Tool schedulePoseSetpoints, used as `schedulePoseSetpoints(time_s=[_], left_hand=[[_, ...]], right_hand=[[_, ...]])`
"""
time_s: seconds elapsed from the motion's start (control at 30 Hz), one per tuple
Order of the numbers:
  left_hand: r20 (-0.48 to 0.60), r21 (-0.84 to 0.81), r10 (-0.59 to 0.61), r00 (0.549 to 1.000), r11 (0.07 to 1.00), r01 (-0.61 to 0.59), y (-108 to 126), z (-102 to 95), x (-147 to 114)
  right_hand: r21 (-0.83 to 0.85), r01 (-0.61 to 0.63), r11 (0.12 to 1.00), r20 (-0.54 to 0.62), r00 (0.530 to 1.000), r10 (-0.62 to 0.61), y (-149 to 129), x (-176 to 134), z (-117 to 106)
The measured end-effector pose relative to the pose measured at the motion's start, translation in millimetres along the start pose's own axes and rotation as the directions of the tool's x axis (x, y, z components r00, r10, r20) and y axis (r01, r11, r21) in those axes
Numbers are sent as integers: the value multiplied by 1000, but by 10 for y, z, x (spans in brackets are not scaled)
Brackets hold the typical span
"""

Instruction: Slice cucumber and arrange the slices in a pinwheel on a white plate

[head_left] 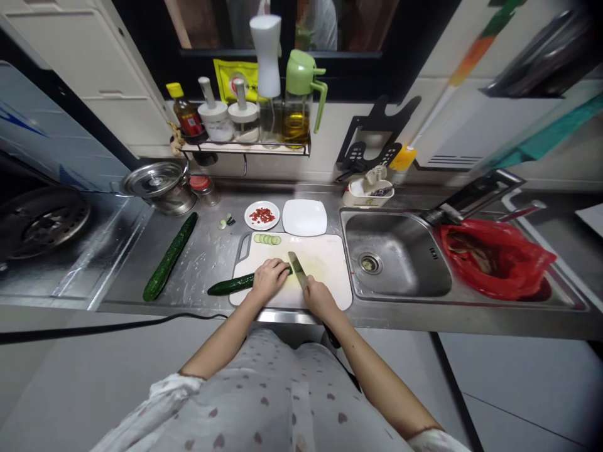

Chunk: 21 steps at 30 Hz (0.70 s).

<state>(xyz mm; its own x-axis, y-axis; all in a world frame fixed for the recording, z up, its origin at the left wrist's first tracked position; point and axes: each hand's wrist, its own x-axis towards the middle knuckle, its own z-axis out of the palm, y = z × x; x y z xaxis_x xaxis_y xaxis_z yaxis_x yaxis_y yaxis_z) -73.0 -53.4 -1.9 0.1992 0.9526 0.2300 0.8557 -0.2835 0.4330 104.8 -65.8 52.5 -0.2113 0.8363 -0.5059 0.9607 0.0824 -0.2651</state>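
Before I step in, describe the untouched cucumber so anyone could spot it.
On the steel counter, find the white rectangular cutting board. Left of it, near the lidded steel pot, lies a long, dark-green cucumber. Unlike the green cucumber under the left hand, it lies entirely off the board.

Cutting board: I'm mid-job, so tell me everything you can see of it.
The cutting board is white, plastic-looking and rectangular with rounded corners, with a grey-edged handle opening at its left end. It lies flat on the metal counter beside the sink. A faint yellow-green tint marks its surface. Thin slices rest near its far edge; a cucumber crosses its left edge, under the left hand. Whether the knife touches it is unclear.
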Motion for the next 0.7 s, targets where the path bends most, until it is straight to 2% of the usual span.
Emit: schedulePoseSetpoints(time_s=[0.47, 0.57, 0.7], left_hand=[[-20, -17, -49, 999, 999, 48, 33, -62, -5], [-52, -57, -134, 990, 990, 131, 17, -83, 7], [-148, -179, -339, 929, 933, 312, -32, -139, 96]], right_hand=[[-138, -18, 990, -54, 998, 10, 61, -21, -77], [-171, -28, 985, -65, 998, 18, 41, -45, -101], [-213, -22, 977, -90, 996, 3, 20, -80, -134]])
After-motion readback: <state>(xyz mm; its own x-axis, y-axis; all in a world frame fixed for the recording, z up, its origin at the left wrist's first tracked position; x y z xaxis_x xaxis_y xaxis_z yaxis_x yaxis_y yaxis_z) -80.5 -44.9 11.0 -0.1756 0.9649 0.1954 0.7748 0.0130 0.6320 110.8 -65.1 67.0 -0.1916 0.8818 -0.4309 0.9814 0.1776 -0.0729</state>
